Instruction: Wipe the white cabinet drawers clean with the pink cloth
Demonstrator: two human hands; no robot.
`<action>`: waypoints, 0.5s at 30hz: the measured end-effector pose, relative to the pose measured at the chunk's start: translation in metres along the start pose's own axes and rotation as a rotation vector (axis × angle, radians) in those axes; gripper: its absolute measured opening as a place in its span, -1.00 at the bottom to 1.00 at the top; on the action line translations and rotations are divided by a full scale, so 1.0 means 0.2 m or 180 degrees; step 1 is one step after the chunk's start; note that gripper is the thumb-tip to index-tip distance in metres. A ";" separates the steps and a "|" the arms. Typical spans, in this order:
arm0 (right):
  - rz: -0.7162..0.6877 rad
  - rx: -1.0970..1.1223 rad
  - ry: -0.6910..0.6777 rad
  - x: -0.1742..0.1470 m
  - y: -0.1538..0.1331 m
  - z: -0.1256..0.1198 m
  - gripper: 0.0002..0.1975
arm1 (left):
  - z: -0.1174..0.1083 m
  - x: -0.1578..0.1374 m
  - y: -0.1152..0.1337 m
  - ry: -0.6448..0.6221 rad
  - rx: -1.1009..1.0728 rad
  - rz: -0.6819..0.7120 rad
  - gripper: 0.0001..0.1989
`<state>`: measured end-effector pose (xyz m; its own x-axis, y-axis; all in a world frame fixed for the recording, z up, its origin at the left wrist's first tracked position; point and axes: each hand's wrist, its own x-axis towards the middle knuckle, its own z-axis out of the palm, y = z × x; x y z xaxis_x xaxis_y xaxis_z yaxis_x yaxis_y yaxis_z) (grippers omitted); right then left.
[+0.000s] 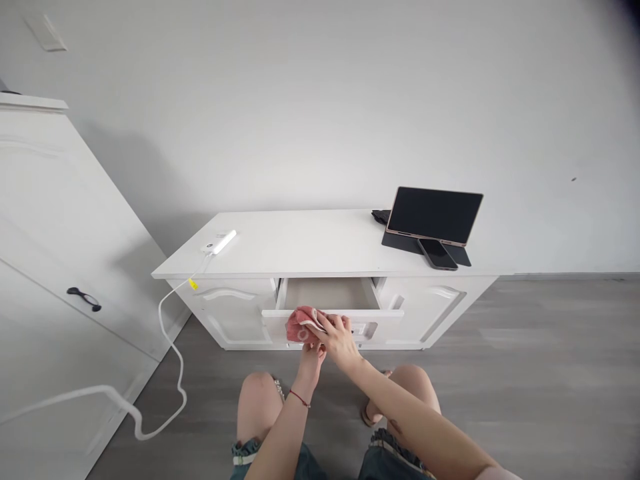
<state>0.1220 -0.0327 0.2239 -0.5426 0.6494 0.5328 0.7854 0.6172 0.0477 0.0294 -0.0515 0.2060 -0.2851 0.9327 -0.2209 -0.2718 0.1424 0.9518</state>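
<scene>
A pinkish-red cloth (301, 324) with a pale edge is bunched up in front of the open drawer (327, 313) of the white cabinet. My right hand (338, 339) grips the cloth from the right, its fingers laid over the folds. Just below, my left hand (313, 358) is closed on the cloth's underside, with its fingertips partly hidden by the fabric. Both hands are close together at the drawer front, which is partly covered by them. The visible inside of the drawer shows a bare, light bottom.
A tablet-like screen (435, 215) stands on the cabinet top (300, 240), with a phone (437, 254) leaning at its base. A white power strip (220, 244) lies at the left, its cord (181, 373) hanging to the floor. A wardrobe (60, 267) stands at the left.
</scene>
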 end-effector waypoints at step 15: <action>0.1089 -0.0590 0.0927 -0.46 0.44 0.04 -0.59 | -0.08 0.08 -0.14 -0.0297 -0.1021 -0.0811 -0.46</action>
<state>0.2390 -0.0350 0.1730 -0.1588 0.6336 0.7572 0.9584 0.2832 -0.0360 0.0179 -0.0462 0.1721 -0.0912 0.9091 -0.4064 -0.5995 0.2758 0.7514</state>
